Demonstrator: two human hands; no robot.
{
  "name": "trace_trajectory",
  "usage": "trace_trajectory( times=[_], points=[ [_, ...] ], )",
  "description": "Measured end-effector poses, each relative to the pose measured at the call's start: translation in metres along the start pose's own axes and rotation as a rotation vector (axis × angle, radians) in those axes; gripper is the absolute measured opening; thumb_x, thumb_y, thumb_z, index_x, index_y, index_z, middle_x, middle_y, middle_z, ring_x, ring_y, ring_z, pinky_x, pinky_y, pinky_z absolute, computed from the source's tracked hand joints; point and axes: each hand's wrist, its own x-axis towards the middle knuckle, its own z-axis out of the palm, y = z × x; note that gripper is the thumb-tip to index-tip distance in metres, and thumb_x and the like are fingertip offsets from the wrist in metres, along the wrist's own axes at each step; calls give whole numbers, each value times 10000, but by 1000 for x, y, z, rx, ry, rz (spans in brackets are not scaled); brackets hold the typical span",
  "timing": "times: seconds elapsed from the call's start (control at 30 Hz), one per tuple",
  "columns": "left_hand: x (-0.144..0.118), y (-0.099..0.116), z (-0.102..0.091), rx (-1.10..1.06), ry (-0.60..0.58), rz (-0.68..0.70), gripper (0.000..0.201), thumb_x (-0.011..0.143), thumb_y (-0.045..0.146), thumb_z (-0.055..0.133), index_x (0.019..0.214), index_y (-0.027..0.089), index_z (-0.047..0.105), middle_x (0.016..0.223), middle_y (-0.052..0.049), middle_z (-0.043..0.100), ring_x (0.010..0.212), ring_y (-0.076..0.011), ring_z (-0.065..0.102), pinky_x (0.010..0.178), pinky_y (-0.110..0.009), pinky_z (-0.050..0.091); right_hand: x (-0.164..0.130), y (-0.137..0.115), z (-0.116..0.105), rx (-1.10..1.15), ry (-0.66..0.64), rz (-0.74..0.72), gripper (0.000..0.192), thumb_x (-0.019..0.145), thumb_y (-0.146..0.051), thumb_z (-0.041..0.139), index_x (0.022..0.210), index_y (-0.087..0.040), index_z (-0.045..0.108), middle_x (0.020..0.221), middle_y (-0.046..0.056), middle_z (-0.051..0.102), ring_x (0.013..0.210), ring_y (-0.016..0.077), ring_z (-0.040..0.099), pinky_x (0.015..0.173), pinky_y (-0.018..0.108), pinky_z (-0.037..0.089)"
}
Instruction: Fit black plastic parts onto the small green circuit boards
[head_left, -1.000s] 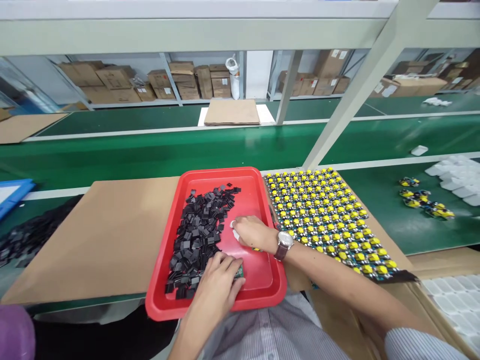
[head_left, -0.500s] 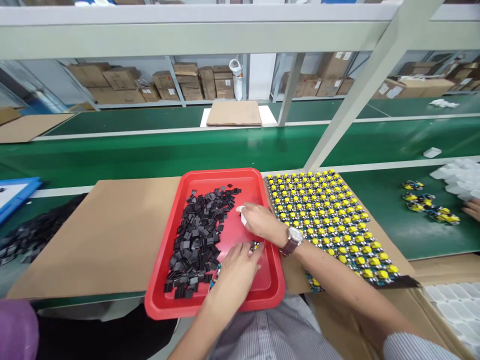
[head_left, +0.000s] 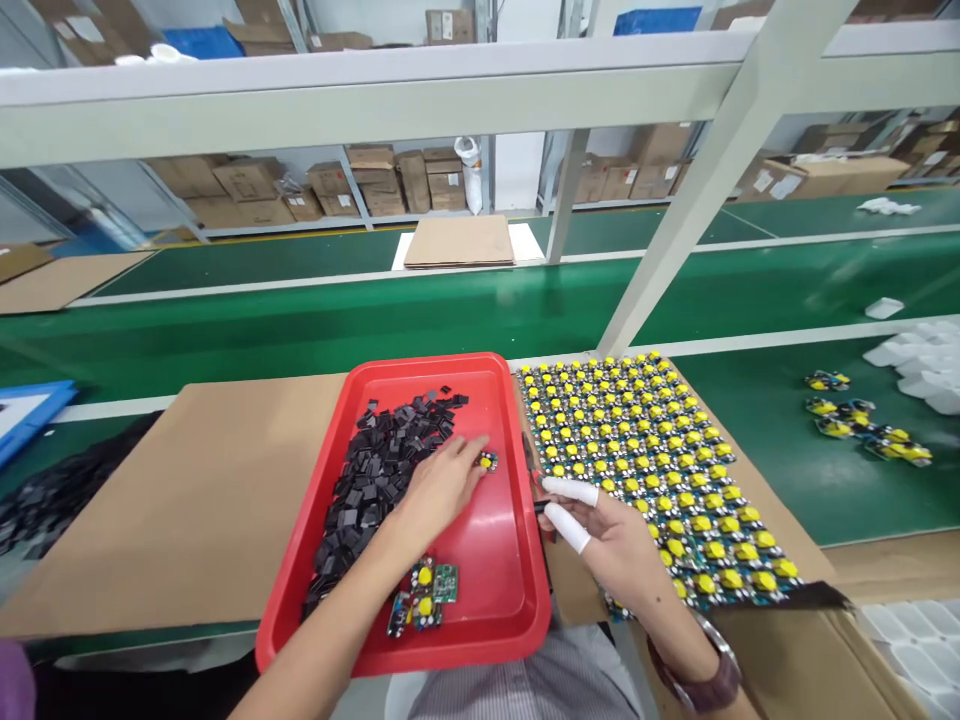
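My left hand point(head_left: 448, 485) is over the red tray point(head_left: 536, 600), its fingers closed on a small circuit board point(head_left: 487, 461) with a yellow component. My right hand point(head_left: 615, 535) is just past the tray's right rim, with white finger cots point(head_left: 571, 527) on thumb and forefinger. Its fingertips close around a thin dark thing, with a bit of red beside it, too small to make out. Black flat pieces point(head_left: 375, 480) lie heaped in the tray's left half. A few more circuit boards point(head_left: 424, 600) lie near the tray's front.
Rows of yellow-topped boards point(head_left: 637, 450) cover a cardboard sheet on the right. Another cardboard sheet point(head_left: 172, 510) lies left of the tray. Loose boards point(head_left: 862, 420) and white plastic pieces point(head_left: 926, 355) rest on the green bench. A slanted metal post point(head_left: 675, 220) rises behind.
My right hand has left the tray's interior and moved right and nearer, past the rim. My left hand has moved up and left with a board, uncovering boards at the tray's front.
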Motion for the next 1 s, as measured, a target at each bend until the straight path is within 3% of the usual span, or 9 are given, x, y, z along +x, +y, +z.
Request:
trace_trajectory(
  times=[0.07, 0.17, 0.23, 0.37, 0.53, 0.7, 0.83, 0.93, 1.0],
  points=[
    [-20, -1, -11, -48, 27, -25, 402, 1034, 286, 513, 1421, 200, 578, 1323, -128, 693, 1220, -284, 673, 1010, -414, 548, -3, 0, -4, 35, 25, 12, 282, 822, -415, 808, 1016, -212, 789, 942, 90, 827, 812, 242, 811, 826, 408, 691],
    [-61, -1, -20, -221, -18, -22, 349, 1021, 363, 555, 1339, 249, 643, 1242, -72, 734, 1139, -244, 706, 977, -376, 573, -5, 0, -7, 42, 42, 26, 262, 815, -447, 817, 936, -217, 786, 908, 84, 826, 764, 242, 811, 809, 408, 694],
    [-88, 0, -14, -257, -85, 21, 385, 958, 340, 658, 1338, 280, 656, 1282, -67, 725, 1170, -263, 692, 991, -397, 574, -5, 1, -6, 51, 44, 37, 273, 811, -465, 818, 906, -213, 777, 903, 83, 823, 755, 239, 810, 796, 399, 694],
    [-120, 0, 12, -203, -92, -2, 443, 860, 196, 732, 1295, 267, 690, 1284, -85, 727, 1224, -320, 650, 1030, -489, 558, -6, 4, 0, 33, 37, 56, 263, 847, -456, 792, 944, -212, 770, 789, 68, 812, 724, 225, 796, 742, 364, 683],
    [-122, -1, 26, -248, -43, 0, 343, 972, 226, 610, 1312, 247, 656, 1271, -90, 717, 1210, -281, 634, 1038, -469, 545, -16, 10, 11, -11, 33, 1, 153, 905, -365, 741, 1002, -246, 753, 730, 17, 774, 671, 185, 752, 686, 309, 645],
    [-116, 10, 25, -221, -14, -23, 320, 958, 232, 621, 1272, 245, 684, 1254, -102, 718, 1183, -326, 650, 1008, -545, 547, -29, 14, 27, -172, -122, -144, 190, 985, -242, 613, 1098, -295, 757, 997, 45, 756, 867, 197, 741, 801, 347, 611],
    [-114, 24, 17, -543, 74, -70, 308, 979, 312, 645, 1282, 262, 661, 1230, -71, 725, 1127, -240, 685, 977, -392, 570, -33, 10, 33, -351, -247, -300, 355, 1003, -178, 569, 1279, -362, 696, 1009, 33, 704, 917, 193, 692, 821, 346, 575],
    [-113, 32, 12, -788, 63, -102, 130, 994, 300, 626, 1051, 262, 737, 997, -8, 778, 874, -167, 731, 826, -284, 581, -34, 10, 35, -384, -293, -284, 411, 1002, -185, 597, 1371, -366, 620, 1088, 37, 721, 998, 200, 692, 890, 361, 572],
    [-114, 36, 14, -921, 101, -184, 133, 976, 301, 649, 921, 240, 753, 873, 5, 781, 776, -154, 728, 757, -259, 577, -35, 13, 37, -322, -264, -222, 378, 999, -196, 618, 1337, -365, 631, 1082, 26, 736, 991, 195, 706, 900, 360, 581]
  ],
)
